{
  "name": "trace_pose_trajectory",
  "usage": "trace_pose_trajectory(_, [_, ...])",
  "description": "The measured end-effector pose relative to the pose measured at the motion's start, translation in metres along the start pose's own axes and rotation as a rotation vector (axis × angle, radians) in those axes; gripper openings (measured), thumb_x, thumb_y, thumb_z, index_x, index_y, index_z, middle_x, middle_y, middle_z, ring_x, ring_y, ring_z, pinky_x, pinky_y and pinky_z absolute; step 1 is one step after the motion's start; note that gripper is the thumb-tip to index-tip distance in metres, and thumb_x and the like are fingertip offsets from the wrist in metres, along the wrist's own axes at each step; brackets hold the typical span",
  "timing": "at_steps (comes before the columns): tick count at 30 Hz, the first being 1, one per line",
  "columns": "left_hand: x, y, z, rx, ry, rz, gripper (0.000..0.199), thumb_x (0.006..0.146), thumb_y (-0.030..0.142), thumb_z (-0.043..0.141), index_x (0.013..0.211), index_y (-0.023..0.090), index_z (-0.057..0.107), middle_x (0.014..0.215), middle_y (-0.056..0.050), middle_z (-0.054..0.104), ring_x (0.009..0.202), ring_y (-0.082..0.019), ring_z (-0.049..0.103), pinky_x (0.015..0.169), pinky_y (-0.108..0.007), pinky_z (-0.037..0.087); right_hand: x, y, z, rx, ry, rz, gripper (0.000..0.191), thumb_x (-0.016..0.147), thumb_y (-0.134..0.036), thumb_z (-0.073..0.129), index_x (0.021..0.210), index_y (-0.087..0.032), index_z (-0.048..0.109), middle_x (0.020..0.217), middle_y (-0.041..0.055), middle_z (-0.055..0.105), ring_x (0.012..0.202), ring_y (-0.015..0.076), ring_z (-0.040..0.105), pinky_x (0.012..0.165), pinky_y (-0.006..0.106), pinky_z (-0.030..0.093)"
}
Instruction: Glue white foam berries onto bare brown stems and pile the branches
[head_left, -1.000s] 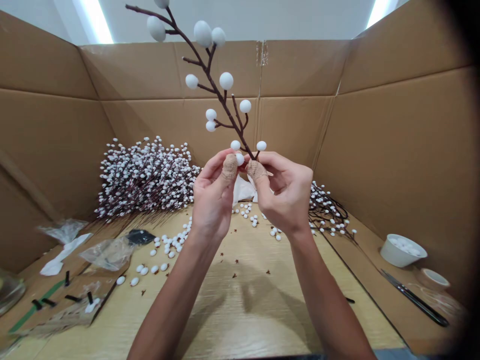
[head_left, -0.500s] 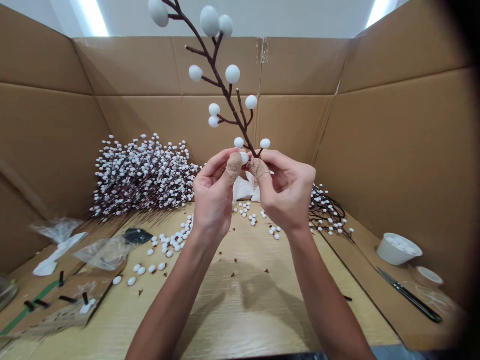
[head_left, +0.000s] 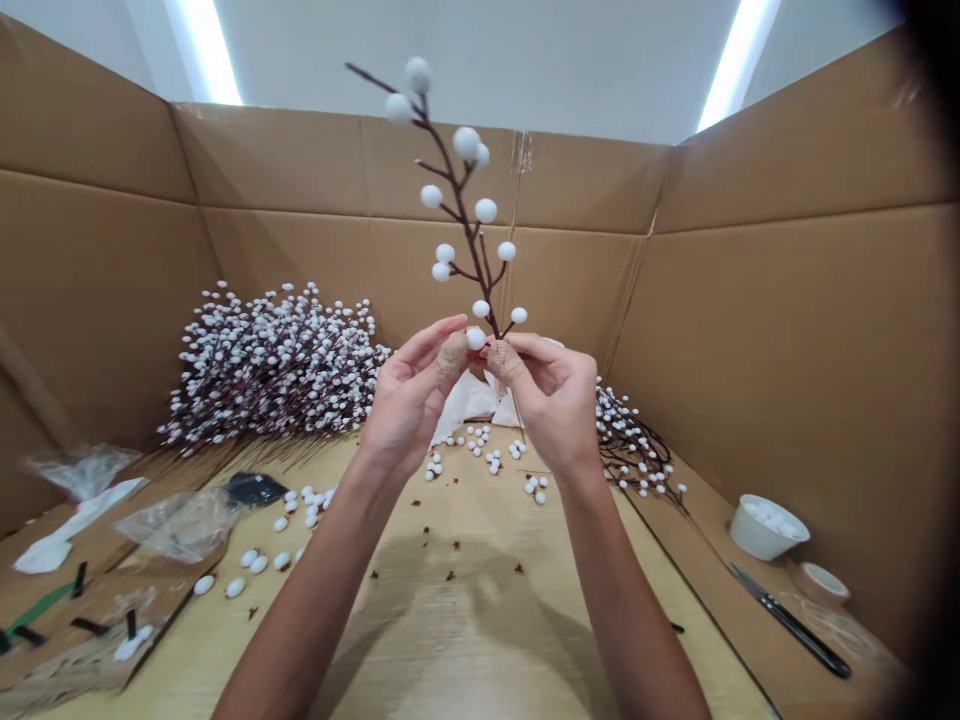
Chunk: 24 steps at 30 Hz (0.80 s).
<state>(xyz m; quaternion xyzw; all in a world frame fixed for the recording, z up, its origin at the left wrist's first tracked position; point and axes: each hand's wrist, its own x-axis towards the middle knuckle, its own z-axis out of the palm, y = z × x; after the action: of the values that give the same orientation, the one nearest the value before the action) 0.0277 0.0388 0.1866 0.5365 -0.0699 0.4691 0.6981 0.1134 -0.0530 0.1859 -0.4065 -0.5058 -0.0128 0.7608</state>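
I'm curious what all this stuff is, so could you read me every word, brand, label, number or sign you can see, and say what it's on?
No text can be read anywhere.
Black packet: tiny pale marks, too small to read.
Brown sheet at lower left: faint, blurred marks; I cannot tell if they are print.
Cardboard walls, white bowl: no lettering visible.

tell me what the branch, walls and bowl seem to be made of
Branch: probably plastic, matte brown, evenly coloured down its twigs. Walls: cardboard, dull brown, straight fold creases. Bowl: smooth, evenly white, likely plastic, possibly ceramic.
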Motion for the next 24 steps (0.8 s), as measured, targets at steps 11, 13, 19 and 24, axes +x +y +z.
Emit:
trace_pose_trajectory(11, [-0.005, 0.009, -0.010, 0.688, -0.464, -0.265, 0.029, 0.071, 0.032, 0.073, 0.095, 0.015, 0.071, 0.090, -0.010, 0.072, 0.080, -0.019, 0.066, 0.073, -0.029, 0.051, 0.011, 0.004, -0.009, 0.369, 0.125, 0.308, 0.016, 0.062, -0.030, 0.078, 0.073, -0.019, 0.073, 0.080, 0.0036, 0.073, 0.075, 0.0131, 0.066, 0.081, 0.031, 0.053])
trace_pose_trajectory(13, [-0.007, 0.003, -0.005, 0.752, -0.467, -0.224, 0.027, 0.073, 0.034, 0.070, 0.092, 0.014, 0.070, 0.080, -0.008, 0.071, 0.072, -0.017, 0.064, 0.067, -0.027, 0.050, 0.011, 0.006, -0.008, 0.377, 0.110, 0.333, 0.016, 0.062, -0.030, 0.079, 0.072, -0.019, 0.073, 0.080, 0.0039, 0.073, 0.077, 0.0138, 0.066, 0.081, 0.031, 0.052])
trace_pose_trajectory(19, [-0.008, -0.004, -0.005, 0.741, -0.467, -0.210, 0.025, 0.078, 0.036, 0.064, 0.084, 0.013, 0.070, 0.067, -0.003, 0.063, 0.060, -0.012, 0.055, 0.058, -0.024, 0.044, 0.013, 0.004, -0.021, 0.195, -0.014, 0.316, 0.026, 0.060, -0.034, 0.080, 0.079, -0.017, 0.072, 0.085, 0.0060, 0.073, 0.079, 0.0155, 0.066, 0.084, 0.033, 0.051])
trace_pose_trajectory(24, [-0.006, -0.017, -0.009, 0.670, -0.514, -0.294, 0.025, 0.076, 0.035, 0.066, 0.087, 0.012, 0.070, 0.069, -0.005, 0.065, 0.062, -0.013, 0.057, 0.061, -0.026, 0.046, 0.019, 0.001, -0.044, 0.105, 0.025, 0.217, 0.041, 0.067, -0.042, 0.074, 0.100, -0.019, 0.067, 0.102, 0.0076, 0.070, 0.097, 0.0180, 0.063, 0.089, 0.036, 0.049])
